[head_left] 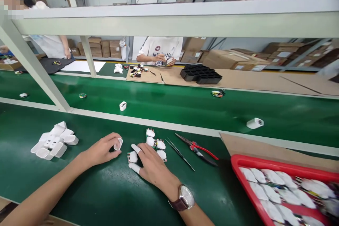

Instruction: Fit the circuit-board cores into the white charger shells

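Observation:
My left hand (104,151) is closed around a small white plastic housing (118,144), its open end facing right. To its right, my right hand (150,162) has white covers on the thumb and index finger, which pinch a small circuit board (133,157) with a white pad on top, low over the table. Several similar padded circuit boards (160,144) lie just beyond the right hand, partly hidden by its fingers. A pile of white plastic housings (54,141) sits left of my left hand.
Tweezers (180,154) and red-handled pliers (197,148) lie right of my right hand. A red tray (247,187) holds several padded boards. Beyond a pale rail, a green conveyor belt (164,104) carries scattered parts. A co-worker (161,51) stands opposite, near a black tray (200,74).

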Tool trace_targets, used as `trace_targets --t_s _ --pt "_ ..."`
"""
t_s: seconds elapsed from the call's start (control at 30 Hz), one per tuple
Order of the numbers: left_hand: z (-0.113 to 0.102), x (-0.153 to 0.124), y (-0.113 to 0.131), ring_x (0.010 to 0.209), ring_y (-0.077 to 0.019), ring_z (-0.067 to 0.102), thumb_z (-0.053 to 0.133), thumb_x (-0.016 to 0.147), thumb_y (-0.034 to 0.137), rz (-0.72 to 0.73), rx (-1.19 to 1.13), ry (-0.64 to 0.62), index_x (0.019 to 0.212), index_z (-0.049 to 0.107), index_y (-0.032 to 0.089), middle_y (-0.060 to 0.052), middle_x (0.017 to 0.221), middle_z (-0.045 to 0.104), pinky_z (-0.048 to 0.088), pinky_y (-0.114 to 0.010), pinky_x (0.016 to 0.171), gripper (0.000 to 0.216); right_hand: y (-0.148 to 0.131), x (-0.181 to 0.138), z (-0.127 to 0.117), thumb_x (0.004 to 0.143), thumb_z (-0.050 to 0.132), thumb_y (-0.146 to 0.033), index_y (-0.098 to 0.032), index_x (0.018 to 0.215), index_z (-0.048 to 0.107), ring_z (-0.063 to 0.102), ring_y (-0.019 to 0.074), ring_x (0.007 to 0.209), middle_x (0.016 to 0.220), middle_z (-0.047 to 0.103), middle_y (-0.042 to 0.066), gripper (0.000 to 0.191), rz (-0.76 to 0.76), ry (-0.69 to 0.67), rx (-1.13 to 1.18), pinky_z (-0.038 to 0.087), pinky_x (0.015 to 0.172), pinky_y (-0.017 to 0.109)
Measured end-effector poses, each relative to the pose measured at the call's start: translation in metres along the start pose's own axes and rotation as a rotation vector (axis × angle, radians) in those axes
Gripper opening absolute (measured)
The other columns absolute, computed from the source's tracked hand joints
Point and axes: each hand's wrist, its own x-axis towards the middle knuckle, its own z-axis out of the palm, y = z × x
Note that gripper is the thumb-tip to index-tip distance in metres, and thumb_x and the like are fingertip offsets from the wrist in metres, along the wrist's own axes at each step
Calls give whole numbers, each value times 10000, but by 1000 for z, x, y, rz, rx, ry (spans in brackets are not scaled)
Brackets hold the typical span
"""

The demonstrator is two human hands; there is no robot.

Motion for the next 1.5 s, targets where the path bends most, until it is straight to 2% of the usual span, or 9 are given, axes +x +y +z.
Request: trace_targets --t_s 0.07,0.2,0.3,0.5,0.73,0.97,1.17,1.37,1.5 --pt "9 4 -6 1138 -247 702 764 919 300 -50 -55 -12 1172 625 249 -79 1283 672 585 -382 996 293 1 0 -3 903 755 -206 -178 1290 568 616 329 1118 1224 628 136 430 4 -12 26 598 956 539" --pt "22 -9 -16 1339 -309 624 865 842 379 -147 -152 6 1524 445 314 -109 1496 594 535 -468 1130 805 3 1 -7 936 632 -96 -206 1185 600 640 285 1054 1142 654 95 274 -23 -26 64 613 899 473" --pt "30 -16 -17 1376 -296 611 768 937 337 -152 -215 39 1584 367 339 -97 1506 608 497 -505 1182 761 1 4 -6 958 579 -95 -196 1250 567 652 280 1006 1089 660 100 309 8 90 66 616 866 474" --pt "43 -16 -11 1367 -280 601 692 988 234 -33 -224 92 1620 296 361 -95 1463 630 529 -513 1145 756 -11 8 -8 977 578 -94 -211 1372 517 642 292 1132 1233 651 141 417 -65 319 100 604 947 497" --pt "43 -18 -6 1398 -283 554 644 1006 161 -18 -170 94 1648 237 356 -114 1481 603 561 -492 1110 785 -13 2 -6 979 585 -68 -154 1398 497 618 311 1167 1273 654 167 436 -100 276 35 605 960 503" --pt "43 -16 -2 1364 -279 568 623 1022 168 22 -117 77 1657 219 342 -106 1454 628 570 -474 1081 772 -9 -3 1 892 547 16 -178 1020 575 564 358 1238 1320 607 186 234 -174 255 -44 597 959 549" --pt "42 -14 4 1320 -287 609 609 1030 188 21 -120 61 1624 305 324 -121 1435 645 578 -480 1054 681 -13 -2 0 896 523 -9 -208 934 572 578 349 1203 1270 605 172 208 -158 235 -55 610 924 554" --pt "43 -18 5 1356 -269 640 649 988 201 -89 -323 -34 1604 329 366 -83 1510 625 623 -411 1018 713 -19 5 -6 1000 603 -126 -214 1231 597 636 287 1117 1230 650 135 248 -99 208 133 622 924 488" --pt "46 -19 6 1273 -251 705 661 925 141 -73 -393 -52 1550 395 339 -69 1458 666 625 -385 1018 707 -22 8 0 1020 636 -248 -220 1195 604 623 320 1234 1362 596 172 180 -35 175 153 614 974 524"
